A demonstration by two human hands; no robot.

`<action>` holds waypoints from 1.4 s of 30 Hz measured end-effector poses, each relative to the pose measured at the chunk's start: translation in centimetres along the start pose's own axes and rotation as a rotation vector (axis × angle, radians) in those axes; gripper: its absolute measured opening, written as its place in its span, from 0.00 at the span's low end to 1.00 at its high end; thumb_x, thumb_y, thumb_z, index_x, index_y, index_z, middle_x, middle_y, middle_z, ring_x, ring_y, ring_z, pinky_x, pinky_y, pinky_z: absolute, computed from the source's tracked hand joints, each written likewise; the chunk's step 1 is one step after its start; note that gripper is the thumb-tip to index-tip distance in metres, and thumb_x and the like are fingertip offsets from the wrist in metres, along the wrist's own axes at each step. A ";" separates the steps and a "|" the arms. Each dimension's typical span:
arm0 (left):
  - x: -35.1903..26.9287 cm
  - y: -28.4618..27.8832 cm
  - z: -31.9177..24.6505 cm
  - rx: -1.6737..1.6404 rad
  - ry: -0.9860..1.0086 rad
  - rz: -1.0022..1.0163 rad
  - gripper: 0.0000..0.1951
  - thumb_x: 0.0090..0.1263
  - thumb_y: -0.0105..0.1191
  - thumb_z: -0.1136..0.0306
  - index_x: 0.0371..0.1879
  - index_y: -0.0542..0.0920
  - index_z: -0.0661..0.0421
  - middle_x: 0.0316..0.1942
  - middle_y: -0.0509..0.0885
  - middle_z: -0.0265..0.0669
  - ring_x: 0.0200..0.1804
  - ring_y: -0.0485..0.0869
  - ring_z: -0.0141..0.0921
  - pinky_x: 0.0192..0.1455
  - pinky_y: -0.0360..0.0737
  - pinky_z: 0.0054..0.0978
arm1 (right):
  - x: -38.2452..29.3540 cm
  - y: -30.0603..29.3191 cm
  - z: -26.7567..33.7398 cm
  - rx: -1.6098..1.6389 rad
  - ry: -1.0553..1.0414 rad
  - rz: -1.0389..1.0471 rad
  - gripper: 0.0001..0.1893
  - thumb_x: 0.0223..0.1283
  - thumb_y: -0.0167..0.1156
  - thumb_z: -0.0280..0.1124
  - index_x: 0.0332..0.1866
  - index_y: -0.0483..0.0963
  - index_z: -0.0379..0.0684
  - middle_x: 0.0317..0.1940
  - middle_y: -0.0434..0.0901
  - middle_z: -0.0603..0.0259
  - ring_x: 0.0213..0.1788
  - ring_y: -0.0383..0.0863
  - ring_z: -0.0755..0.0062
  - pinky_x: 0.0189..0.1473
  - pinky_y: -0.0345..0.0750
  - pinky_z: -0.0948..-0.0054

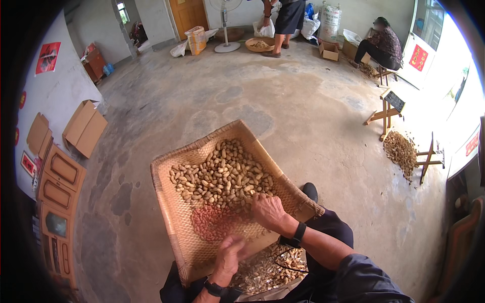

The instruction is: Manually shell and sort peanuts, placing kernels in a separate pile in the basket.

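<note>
A woven basket tray point(172, 223) rests tilted across my lap. Unshelled peanuts point(223, 170) are heaped in its far part, and shelled red peanut kernels point(210, 223) lie nearer to me. My right hand point(271, 214) is at the near right edge of the heap, fingers curled; whether a peanut is between the fingertips is hidden. Over the tray's near edge is my left hand point(229, 253), blurred by motion, its fingertips unclear. Below it, between my legs, broken peanut shells point(273, 269) fill a container.
Shells lie piled point(401, 153) on the floor by a folding stool point(390, 108). One person point(382, 43) sits near the door; another point(290, 19) stands beside a round basket point(250, 46). A fan point(226, 46) stands behind. Left are a cardboard box point(85, 128) and a wooden cabinet point(60, 197).
</note>
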State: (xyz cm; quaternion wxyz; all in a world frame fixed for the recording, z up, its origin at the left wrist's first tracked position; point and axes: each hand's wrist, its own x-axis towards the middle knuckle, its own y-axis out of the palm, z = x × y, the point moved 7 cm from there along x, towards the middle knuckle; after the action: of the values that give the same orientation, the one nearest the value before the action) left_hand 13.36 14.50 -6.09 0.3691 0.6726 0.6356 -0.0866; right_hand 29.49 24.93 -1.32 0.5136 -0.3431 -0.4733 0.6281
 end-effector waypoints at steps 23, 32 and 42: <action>-1.0 -2.0 1.5 0.016 0.140 -0.103 0.07 0.70 0.55 0.72 0.45 0.79 0.53 0.34 0.84 0.32 0.26 0.80 0.25 0.29 0.79 0.24 | -2.7 -1.1 1.0 -0.006 -0.167 -0.203 0.23 0.55 0.67 0.43 0.47 0.76 0.34 0.40 0.77 0.53 0.46 0.77 0.56 0.44 0.74 0.56; -2.8 -0.3 0.1 -0.173 0.284 -0.187 0.06 0.73 0.55 0.73 0.45 0.78 0.57 0.29 0.81 0.30 0.23 0.76 0.22 0.25 0.70 0.19 | -6.5 -1.9 4.5 0.749 -0.181 -0.087 0.14 0.64 0.62 0.37 0.37 0.80 0.33 0.23 0.78 0.44 0.27 0.81 0.47 0.30 0.76 0.55; -3.0 0.7 0.0 -0.165 0.411 -0.201 0.07 0.74 0.57 0.70 0.48 0.80 0.54 0.35 0.82 0.28 0.35 0.79 0.22 0.33 0.68 0.16 | -7.2 2.4 5.1 1.294 0.200 0.371 0.21 0.70 0.59 0.44 0.39 0.82 0.32 0.28 0.84 0.63 0.29 0.80 0.77 0.30 0.76 0.75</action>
State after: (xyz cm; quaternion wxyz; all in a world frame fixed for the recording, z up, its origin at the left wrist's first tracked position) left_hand 13.50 12.21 -4.01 0.2754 0.5770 0.7659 0.0680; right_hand 25.77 16.65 -2.43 0.5406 -0.0986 0.1142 0.8277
